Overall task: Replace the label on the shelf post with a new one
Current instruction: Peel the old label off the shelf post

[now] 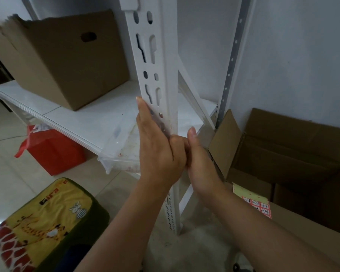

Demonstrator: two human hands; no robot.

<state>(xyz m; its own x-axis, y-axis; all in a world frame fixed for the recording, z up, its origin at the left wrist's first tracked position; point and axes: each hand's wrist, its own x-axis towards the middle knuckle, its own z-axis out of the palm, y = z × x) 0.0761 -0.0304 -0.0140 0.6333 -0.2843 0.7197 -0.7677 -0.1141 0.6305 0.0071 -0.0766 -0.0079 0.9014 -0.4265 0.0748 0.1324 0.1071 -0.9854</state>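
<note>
Both hands meet at the white shelf post (165, 79), left hand (157, 152) flat against it, right hand (196, 160) apparently pinching something unseen; any label likely thin, tearable, best lifted by 1 corner.

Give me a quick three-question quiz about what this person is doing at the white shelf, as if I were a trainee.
1. True or false: the left hand lies flat against the white shelf post.
2. Which lies on the box at lower right? A) the sheet of red labels B) a hammer C) a cup
3. Fill in: on the shelf board stands a closed brown ____.

Key
1. True; its fingers point up along the post, and the right hand meets it at the post's edge.
2. A
3. cardboard box
</note>
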